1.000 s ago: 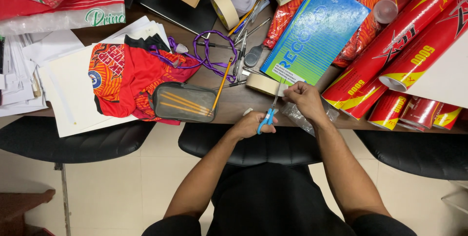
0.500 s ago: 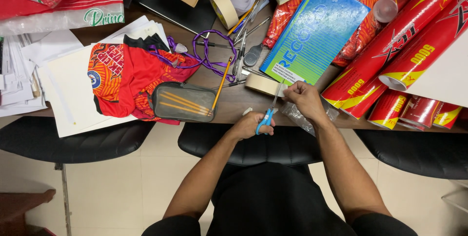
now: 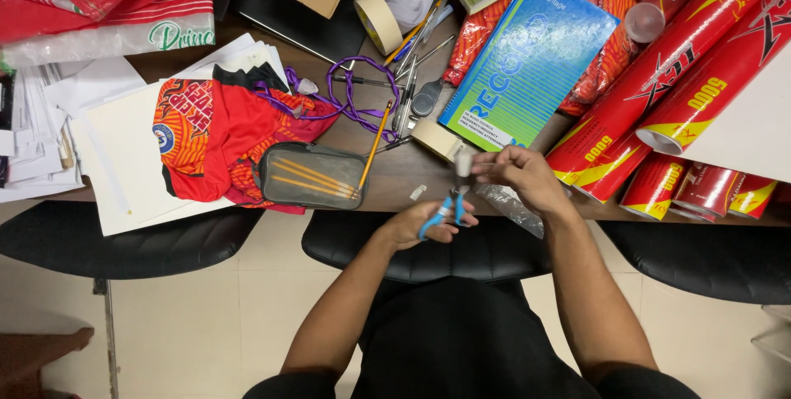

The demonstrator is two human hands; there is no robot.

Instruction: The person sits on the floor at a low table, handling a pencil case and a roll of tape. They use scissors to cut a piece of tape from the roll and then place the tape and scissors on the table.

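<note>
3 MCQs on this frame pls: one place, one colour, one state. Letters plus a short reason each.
1. Where does the grey pencil pouch lie?
A. partly on the red-orange garment
B. on the blue book
C. on the chair seat

2. What colour are the handles of the scissors?
A. red
B. blue
C. yellow

3. What is the left hand doing?
A. resting flat on the table
B. holding a pencil
C. gripping the scissors handles

Answers:
1 A: the pouch overlaps the garment's lower edge, near the table's front edge.
2 B: blue handles show in the left hand's fingers.
3 C: its fingers are through the handles, blades pointing up at a small pale piece pinched by the right hand.
</note>
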